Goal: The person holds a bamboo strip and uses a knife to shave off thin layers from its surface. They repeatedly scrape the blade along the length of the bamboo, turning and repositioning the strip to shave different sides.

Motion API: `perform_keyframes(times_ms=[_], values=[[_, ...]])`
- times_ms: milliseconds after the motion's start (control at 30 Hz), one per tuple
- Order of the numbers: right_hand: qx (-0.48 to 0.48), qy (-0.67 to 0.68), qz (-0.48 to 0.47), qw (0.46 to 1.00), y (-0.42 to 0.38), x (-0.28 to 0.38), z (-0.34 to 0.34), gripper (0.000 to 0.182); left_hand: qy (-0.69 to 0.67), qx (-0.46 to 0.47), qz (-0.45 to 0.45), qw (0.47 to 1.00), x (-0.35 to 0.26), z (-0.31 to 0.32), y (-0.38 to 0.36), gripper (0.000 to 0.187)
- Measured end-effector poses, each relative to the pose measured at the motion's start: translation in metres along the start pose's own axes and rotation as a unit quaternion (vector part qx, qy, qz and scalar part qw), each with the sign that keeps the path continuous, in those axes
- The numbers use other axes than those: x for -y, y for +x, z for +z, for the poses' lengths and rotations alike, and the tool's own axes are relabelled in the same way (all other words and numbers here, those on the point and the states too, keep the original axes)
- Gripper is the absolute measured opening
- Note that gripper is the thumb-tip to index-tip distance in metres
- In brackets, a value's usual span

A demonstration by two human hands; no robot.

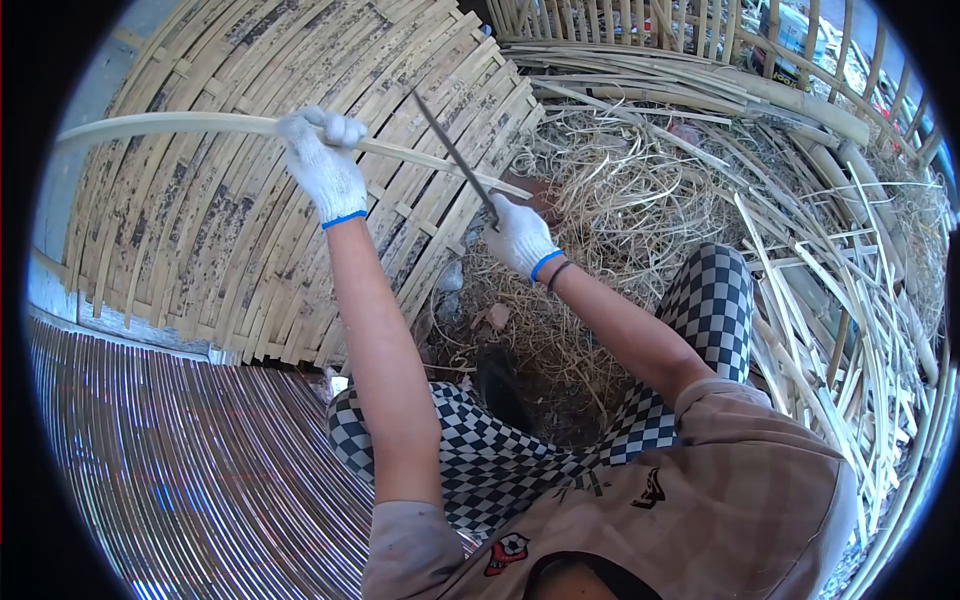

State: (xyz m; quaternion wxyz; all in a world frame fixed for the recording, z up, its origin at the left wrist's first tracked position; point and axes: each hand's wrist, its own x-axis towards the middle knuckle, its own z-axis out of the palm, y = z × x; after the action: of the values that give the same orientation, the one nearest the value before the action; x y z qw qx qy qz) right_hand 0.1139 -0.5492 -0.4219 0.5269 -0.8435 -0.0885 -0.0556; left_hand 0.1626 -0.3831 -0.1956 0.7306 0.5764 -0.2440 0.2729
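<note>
My left hand (pixel 325 165), in a white knit glove with a blue cuff, is closed around a long pale bamboo strip (pixel 190 122). The strip bows out to the left edge of view and runs right toward my other hand. My right hand (pixel 522 237), gloved the same way, grips a knife (pixel 450 143) whose handle is mostly hidden in the fist. Its narrow dark blade points up and to the left, crossing the strip in this view. The strip's right end shows just above the right-hand knuckles.
A slatted bamboo panel (pixel 200 220) leans behind the strip. Curly shavings (pixel 640 190) cover the ground between my checkered legs. Split bamboo pieces (pixel 830 370) pile up on the right, with a bamboo fence (pixel 690 30) at the back and a corrugated sheet (pixel 200 450) at lower left.
</note>
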Motion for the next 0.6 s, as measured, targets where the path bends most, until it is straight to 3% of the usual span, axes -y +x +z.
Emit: perform_keyframes(times_ms=[33,133,200,300,367,533,600], values=[[-0.008,0.012,-0.035,0.999,0.000,0.014,-0.003,0.034,-0.014,0.030,-0.026,0.999,-0.001,-0.001,0.002,0.050],[-0.032,0.010,-0.101,0.994,0.007,0.017,0.004,0.037,-0.009,-0.041,-0.033,0.999,-0.002,0.014,-0.004,0.064],[-0.059,0.019,-0.109,0.992,0.010,0.003,0.015,0.040,-0.037,0.003,-0.041,0.998,-0.003,0.015,-0.006,0.072],[0.022,-0.014,0.073,0.997,0.018,-0.054,0.030,0.036,-0.038,0.031,-0.055,0.997,-0.004,0.010,-0.009,0.079],[0.058,-0.030,0.093,0.994,0.024,-0.091,0.043,0.036,-0.025,0.012,-0.051,0.998,-0.007,0.009,-0.010,0.079],[0.032,-0.026,0.038,0.998,0.020,-0.018,0.016,0.038,0.019,-0.085,-0.029,0.996,-0.006,0.007,-0.002,0.076],[0.009,-0.006,-0.044,0.999,0.017,0.006,0.012,0.035,0.016,-0.101,-0.026,0.994,-0.006,0.011,-0.002,0.075]])
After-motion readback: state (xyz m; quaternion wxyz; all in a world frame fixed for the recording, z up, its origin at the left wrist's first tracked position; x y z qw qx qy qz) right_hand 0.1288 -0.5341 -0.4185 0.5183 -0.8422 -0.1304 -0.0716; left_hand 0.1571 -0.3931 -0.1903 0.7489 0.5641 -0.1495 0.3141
